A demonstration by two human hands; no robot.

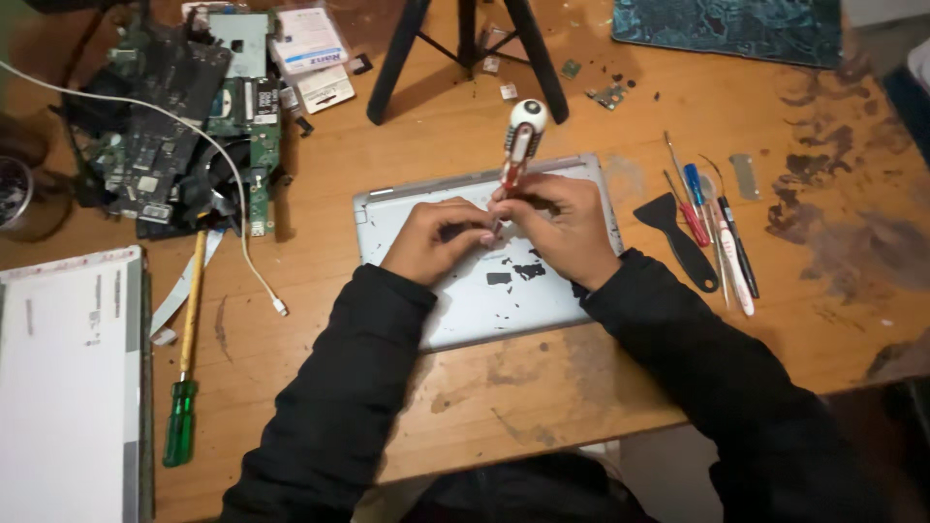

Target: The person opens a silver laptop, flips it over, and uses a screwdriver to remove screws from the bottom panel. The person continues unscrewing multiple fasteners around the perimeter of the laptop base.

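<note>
A silver laptop bottom shell (484,291) lies flat on the wooden table in front of me. My right hand (567,228) grips the lower shaft of a red and white screwdriver (520,140), which stands nearly upright over the shell. Fingers of my left hand (436,237) pinch at the screwdriver's tip, resting on the shell. The tip itself is hidden by my fingers. Black sleeves cover both arms.
A pile of circuit boards and laptop parts (184,107) sits at the back left with a white cable (242,242). A display panel (68,378) lies front left beside a green-handled screwdriver (184,387). Small tools and a black spudger (712,232) lie right. Tripod legs (465,48) stand behind.
</note>
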